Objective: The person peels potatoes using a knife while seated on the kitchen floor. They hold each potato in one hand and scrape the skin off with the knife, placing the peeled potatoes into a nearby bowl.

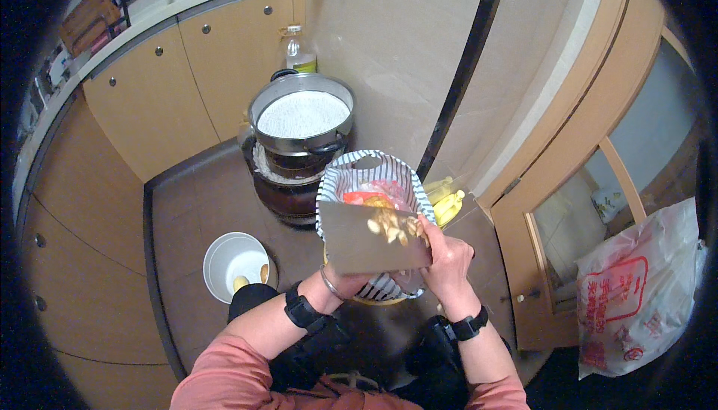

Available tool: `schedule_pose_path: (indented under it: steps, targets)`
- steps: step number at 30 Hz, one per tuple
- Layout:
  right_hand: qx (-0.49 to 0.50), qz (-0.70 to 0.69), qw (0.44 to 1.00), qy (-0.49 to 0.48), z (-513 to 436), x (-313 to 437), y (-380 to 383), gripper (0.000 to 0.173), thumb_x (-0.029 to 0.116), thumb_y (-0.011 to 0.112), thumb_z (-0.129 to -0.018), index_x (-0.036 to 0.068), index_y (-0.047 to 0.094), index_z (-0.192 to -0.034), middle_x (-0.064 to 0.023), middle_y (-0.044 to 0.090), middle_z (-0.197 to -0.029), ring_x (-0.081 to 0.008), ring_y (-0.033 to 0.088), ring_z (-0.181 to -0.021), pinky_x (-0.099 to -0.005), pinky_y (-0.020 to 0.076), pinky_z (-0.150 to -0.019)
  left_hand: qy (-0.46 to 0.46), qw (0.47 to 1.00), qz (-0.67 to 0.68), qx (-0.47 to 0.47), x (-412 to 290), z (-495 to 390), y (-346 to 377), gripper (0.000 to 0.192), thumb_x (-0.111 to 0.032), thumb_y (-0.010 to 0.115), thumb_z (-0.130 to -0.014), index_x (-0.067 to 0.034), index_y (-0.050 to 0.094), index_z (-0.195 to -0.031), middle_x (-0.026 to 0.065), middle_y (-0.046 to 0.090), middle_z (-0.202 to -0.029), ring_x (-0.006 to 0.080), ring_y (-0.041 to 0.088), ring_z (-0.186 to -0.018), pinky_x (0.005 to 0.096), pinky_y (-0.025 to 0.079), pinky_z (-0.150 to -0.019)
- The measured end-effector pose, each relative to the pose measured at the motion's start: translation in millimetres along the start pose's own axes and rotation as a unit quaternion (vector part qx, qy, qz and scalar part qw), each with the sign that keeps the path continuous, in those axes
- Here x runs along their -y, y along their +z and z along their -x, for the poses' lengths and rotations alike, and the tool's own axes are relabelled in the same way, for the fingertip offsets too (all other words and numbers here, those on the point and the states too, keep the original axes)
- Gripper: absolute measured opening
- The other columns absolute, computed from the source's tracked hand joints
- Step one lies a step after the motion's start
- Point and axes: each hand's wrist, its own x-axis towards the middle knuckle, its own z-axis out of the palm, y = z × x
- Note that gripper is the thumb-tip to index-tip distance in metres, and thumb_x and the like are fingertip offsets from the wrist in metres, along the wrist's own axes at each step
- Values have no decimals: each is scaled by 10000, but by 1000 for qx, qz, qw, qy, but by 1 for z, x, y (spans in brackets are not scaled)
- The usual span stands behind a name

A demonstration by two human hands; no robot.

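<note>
My right hand (449,250) grips the right edge of a flat grey rectangular piece (376,247), which may be a wide cleaver blade. Small pale and brown food pieces (392,226) lie on its upper right part. Under its lower left edge is my left hand (349,284), its fingers hidden, so its hold cannot be told. Both hands are over a basket with a blue-and-white striped liner (418,186), which has red and clear plastic bags (384,188) inside. To the left, a white bucket (216,264) on the floor contains a yellowish piece (240,283) and a browner one (265,273).
Beyond the basket, a wide metal pot (258,132) with a white perforated insert rests on a dark vessel (286,202). A clear plastic bottle (293,50) is behind it. Yellow objects (449,206) lie near the wall. A plastic bag (639,298) hangs by the wooden door (521,258).
</note>
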Motion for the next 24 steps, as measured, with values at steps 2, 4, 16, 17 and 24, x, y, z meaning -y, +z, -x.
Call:
schedule_pose_path:
  steps: [2, 4, 16, 17, 24]
  targets:
    - [-7, 4, 1000, 11, -2, -3, -3, 523, 33, 736, -649, 81, 654, -1162, -130, 599, -618, -287, 630, -554, -343, 483, -517, 61, 998, -6, 24, 1, 2, 2, 442, -370, 497, -984, -85, 493, -1322, 93, 554, -1314, 253, 521, -1211, 426, 419, -1061]
    - [-8, 2, 1000, 22, -3, -1, -5, 518, 31, 732, -652, 76, 657, -1163, -130, 609, -627, -288, 630, -555, -342, 491, -526, 105, 976, -189, 28, -3, 5, 9, 447, -377, 495, -983, -82, 495, -1319, 91, 556, -1311, 262, 533, -1198, 437, 413, -1064]
    - [-46, -53, 994, -83, -1, 36, -10, 491, 25, 667, -683, 29, 661, -1174, -70, 558, -552, -209, 577, -467, -317, 445, -474, -60, 977, -25, -202, -21, -26, 30, 629, -645, 489, -899, -118, 553, -1237, 78, 642, -1111, 199, 645, -981, 344, 529, -879]
    - [-46, -54, 994, -83, -1, 36, -9, 492, 26, 665, -683, 27, 661, -1175, -69, 553, -548, -208, 575, -465, -317, 444, -473, -78, 967, -13, -241, -20, -27, 29, 630, -646, 490, -898, -118, 555, -1236, 78, 643, -1114, 198, 647, -974, 341, 529, -877]
    - [-41, -20, 997, -67, -1, 29, -6, 500, 24, 658, -677, 21, 662, -1177, -69, 527, -527, -207, 567, -461, -316, 452, -479, -3, 979, -150, -138, -33, 11, 56, 587, -569, 447, -965, -97, 506, -1308, 91, 625, -1198, 188, 634, -1050, 313, 522, -905]
